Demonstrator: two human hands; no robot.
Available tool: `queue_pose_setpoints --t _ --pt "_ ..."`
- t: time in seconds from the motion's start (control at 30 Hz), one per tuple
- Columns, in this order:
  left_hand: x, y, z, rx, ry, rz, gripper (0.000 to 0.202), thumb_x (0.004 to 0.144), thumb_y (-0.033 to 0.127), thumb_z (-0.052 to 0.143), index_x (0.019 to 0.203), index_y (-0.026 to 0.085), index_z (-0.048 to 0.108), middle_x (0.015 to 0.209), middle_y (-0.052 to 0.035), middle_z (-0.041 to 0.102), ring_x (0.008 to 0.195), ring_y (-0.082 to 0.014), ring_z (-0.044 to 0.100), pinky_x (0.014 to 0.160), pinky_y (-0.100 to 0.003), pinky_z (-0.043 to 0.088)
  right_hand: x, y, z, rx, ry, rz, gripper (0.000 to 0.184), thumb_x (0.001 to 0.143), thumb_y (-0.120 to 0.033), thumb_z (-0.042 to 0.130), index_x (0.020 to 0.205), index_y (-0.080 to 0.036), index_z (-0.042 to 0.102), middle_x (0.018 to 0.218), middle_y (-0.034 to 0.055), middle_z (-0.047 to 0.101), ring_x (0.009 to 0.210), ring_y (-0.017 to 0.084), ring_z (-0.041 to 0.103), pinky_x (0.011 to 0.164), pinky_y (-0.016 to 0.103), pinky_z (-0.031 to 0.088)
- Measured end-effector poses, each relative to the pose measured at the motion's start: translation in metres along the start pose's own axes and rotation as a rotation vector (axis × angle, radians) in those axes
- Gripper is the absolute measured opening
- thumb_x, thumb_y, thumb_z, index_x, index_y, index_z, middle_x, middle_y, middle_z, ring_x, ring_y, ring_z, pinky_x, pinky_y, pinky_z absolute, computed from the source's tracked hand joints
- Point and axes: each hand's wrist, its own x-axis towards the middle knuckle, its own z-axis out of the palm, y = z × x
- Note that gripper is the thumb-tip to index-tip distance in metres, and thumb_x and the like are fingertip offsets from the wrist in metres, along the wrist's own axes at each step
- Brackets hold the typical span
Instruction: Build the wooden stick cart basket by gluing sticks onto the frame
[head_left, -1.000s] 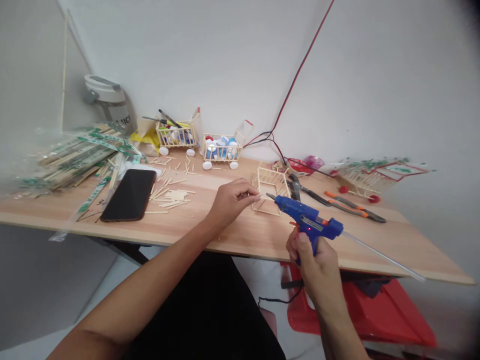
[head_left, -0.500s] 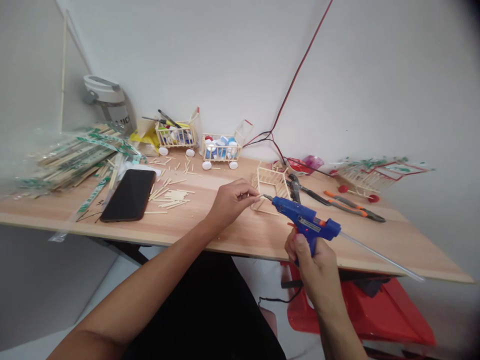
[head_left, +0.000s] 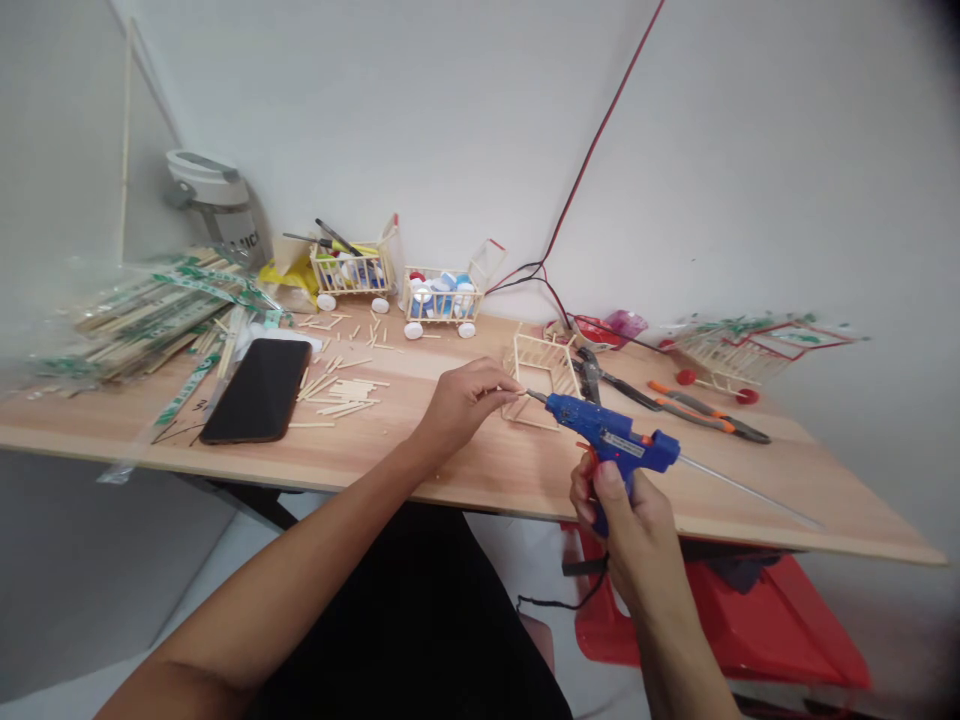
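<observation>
My right hand (head_left: 628, 530) grips a blue hot glue gun (head_left: 611, 440) by its handle, with a long clear glue stick (head_left: 750, 490) trailing out of the back. The gun's thin nozzle points left and ends just beside the fingertips of my left hand (head_left: 466, 405). Those fingers pinch a small wooden stick (head_left: 511, 390), which appears to meet the corner of a wooden stick frame (head_left: 540, 380) lying on the table. The stick is mostly hidden by my fingers.
The wooden table (head_left: 480, 480) holds a black phone (head_left: 256, 390), loose cut sticks (head_left: 345, 392), wrapped stick bundles (head_left: 150, 315), two toy stick carts (head_left: 435, 295), and orange-handled pliers (head_left: 697, 412). Red and black wires (head_left: 592, 180) run up the wall. A red plastic object (head_left: 720, 620) sits below the table.
The glue gun has moved left and its nozzle now sits closer to my left fingertips. My left hand has shifted slightly right toward the wooden frame.
</observation>
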Motion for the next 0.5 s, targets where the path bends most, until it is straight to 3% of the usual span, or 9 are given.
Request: queue_pose_setpoints --t 0.2,0.5 --pt "-0.0001 0.0012 -0.0004 0.047 -0.011 0.012 0.011 0.088 0.021 0.062 0.082 0.017 0.072 0.085 -0.0055 0.07 0.084 -0.0169 0.064 0.078 -0.028 0.048 0.0011 -0.001 0.0005 0.049 -0.011 0.018 0.04 0.09 -0.059 0.05 0.082 -0.02 0.05 0.057 -0.0042 0.044 0.049 0.009 0.036 0.045 0.023 0.027" --pt "0.0 0.0011 -0.0005 0.02 -0.015 0.021 0.012 0.088 0.019 0.061 0.083 0.017 0.071 0.086 -0.0055 0.07 0.084 -0.0166 0.063 0.078 -0.028 0.047 0.0 -0.0009 -0.0002 -0.013 0.027 -0.014 0.043 0.089 -0.061 0.051 0.082 -0.019 0.052 0.06 -0.0027 0.046 0.05 0.009 0.038 0.045 0.023 0.03"
